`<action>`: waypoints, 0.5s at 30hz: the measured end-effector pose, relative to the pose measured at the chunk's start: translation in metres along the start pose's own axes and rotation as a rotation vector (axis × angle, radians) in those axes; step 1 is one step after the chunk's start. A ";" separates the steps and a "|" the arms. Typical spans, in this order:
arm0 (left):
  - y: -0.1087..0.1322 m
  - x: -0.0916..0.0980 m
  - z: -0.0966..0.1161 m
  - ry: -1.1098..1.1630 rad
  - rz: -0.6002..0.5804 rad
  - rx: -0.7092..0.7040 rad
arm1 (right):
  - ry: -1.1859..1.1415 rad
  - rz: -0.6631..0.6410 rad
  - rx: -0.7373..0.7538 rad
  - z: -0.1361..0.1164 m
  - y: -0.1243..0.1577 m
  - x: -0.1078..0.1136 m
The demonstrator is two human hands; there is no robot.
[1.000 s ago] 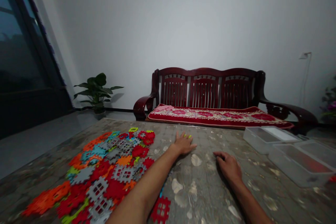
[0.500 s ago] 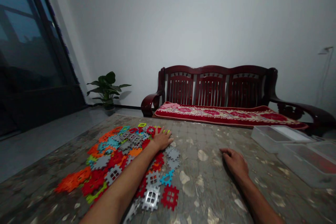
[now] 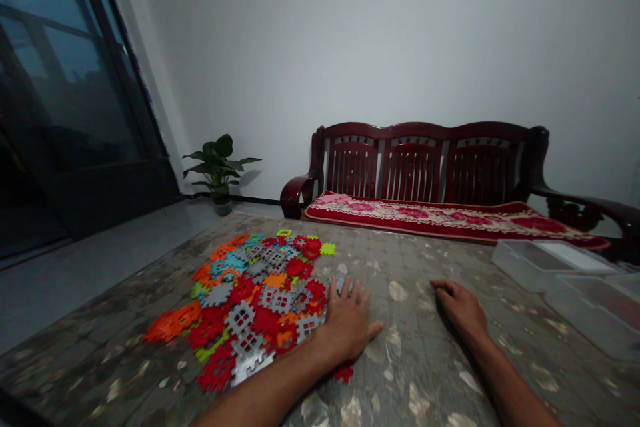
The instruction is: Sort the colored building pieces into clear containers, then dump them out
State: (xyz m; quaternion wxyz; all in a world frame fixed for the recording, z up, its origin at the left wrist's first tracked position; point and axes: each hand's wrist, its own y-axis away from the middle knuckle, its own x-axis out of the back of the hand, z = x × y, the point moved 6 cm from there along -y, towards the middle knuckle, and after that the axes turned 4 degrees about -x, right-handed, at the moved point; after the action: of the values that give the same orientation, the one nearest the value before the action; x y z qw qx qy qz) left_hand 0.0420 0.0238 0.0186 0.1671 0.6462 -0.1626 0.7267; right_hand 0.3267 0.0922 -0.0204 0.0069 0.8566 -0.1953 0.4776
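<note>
My left hand (image 3: 350, 320) lies palm down with fingers spread at the right edge of a heap of interlocking plastic building tiles (image 3: 267, 319). A grey tile (image 3: 342, 283) shows just past its fingertips, and part of a red tile (image 3: 344, 373) peeks out below the wrist. The tiles are red, grey, orange, blue and lime, notched along their edges, some with window cut-outs. What lies under the palm is hidden. My right hand (image 3: 461, 308) rests on its side on the table, fingers loosely curled in, with nothing seen in them.
A patterned cover spreads over the table (image 3: 395, 373). Translucent plastic boxes (image 3: 590, 307) stand at the right edge. Behind the table is a dark wooden bench (image 3: 410, 167) with a red floral runner (image 3: 440, 213). A potted plant (image 3: 217, 163) stands at the back left.
My left hand has drawn back from the far right edge of the heap towards me, uncovering a lime tile there. My right hand stays put on the table. The view has shifted slightly left.
</note>
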 end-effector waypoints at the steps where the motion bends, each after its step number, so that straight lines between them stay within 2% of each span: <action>1: 0.001 -0.001 -0.004 -0.007 0.010 0.008 | -0.003 -0.004 -0.001 -0.001 0.000 0.001; 5: 0.003 -0.002 -0.023 -0.034 0.052 -0.021 | -0.006 -0.016 -0.006 -0.002 0.001 0.002; 11: 0.005 0.003 -0.051 -0.100 0.064 -0.032 | -0.015 0.005 0.001 0.004 -0.003 0.000; 15: 0.006 0.005 -0.065 -0.114 0.052 -0.095 | -0.038 0.023 0.009 0.008 -0.005 -0.003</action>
State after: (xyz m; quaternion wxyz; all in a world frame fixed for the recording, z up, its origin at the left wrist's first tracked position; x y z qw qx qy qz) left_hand -0.0189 0.0479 0.0163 0.1689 0.6733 -0.2231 0.6843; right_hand 0.3336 0.0960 -0.0266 -0.0063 0.8633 -0.2028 0.4620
